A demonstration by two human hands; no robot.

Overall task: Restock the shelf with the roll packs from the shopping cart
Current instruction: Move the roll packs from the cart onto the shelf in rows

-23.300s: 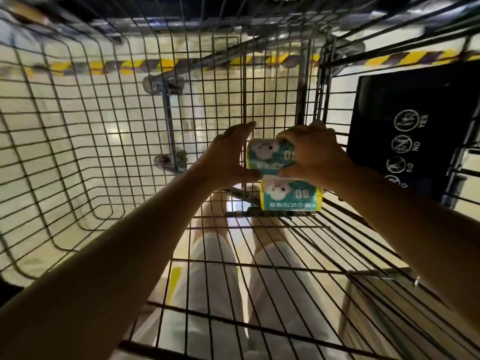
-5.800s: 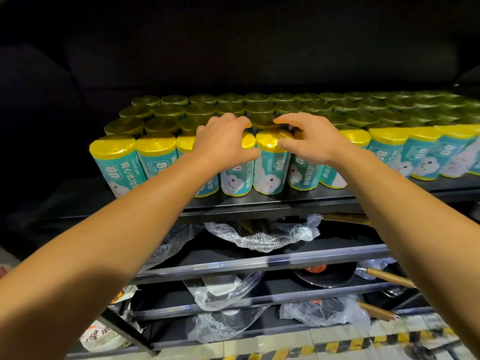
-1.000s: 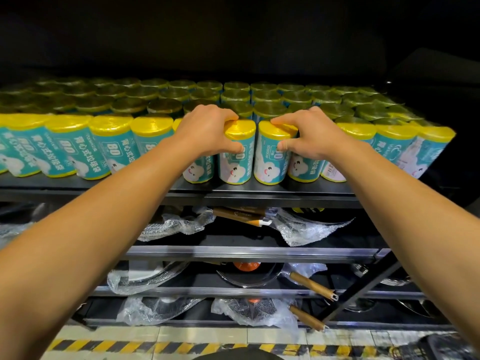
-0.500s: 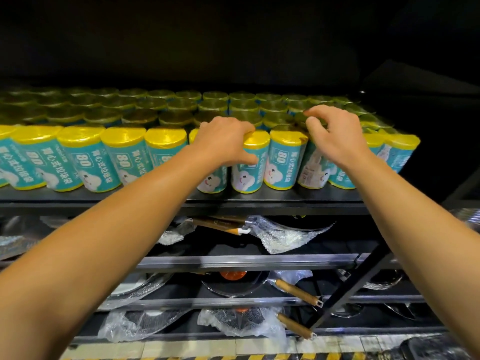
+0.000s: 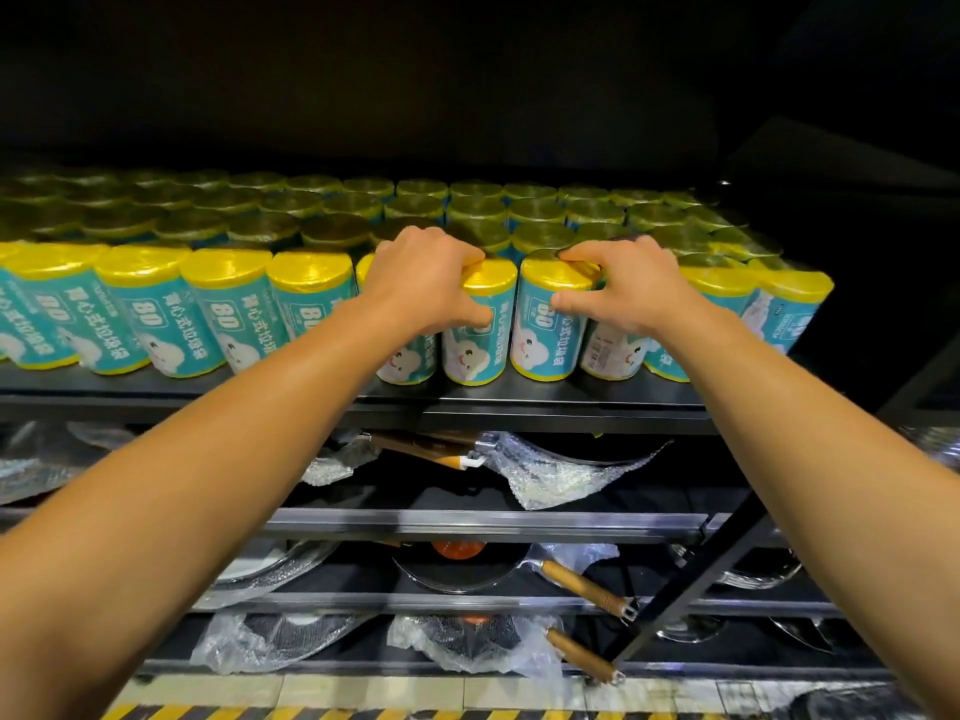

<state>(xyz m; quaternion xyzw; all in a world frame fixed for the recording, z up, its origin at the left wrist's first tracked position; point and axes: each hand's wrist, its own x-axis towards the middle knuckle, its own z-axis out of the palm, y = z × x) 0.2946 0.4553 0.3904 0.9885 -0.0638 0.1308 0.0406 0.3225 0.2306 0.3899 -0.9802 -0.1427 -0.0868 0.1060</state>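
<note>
Teal roll packs with yellow tops stand upright in several rows on the black top shelf (image 5: 519,402). My left hand (image 5: 426,283) grips the top of a front-row roll pack (image 5: 475,350), thumb on its front. My right hand (image 5: 618,288) grips the neighbouring front-row roll pack (image 5: 543,345) from above, fingers curled over its yellow cap and thumb against its label. Both packs rest on the shelf in line with the front row. The shopping cart is out of view.
Lower shelves (image 5: 483,527) hold pans with wooden handles (image 5: 587,589) wrapped in bubble plastic (image 5: 561,475). A slanted black strut (image 5: 691,584) crosses the right side. Yellow-black hazard tape (image 5: 363,713) lines the floor below. The space above the packs is dark.
My right hand came back from the rear packs onto the front-row pack beside my left hand. The view shifted slightly left. My left hand kept its hold.
</note>
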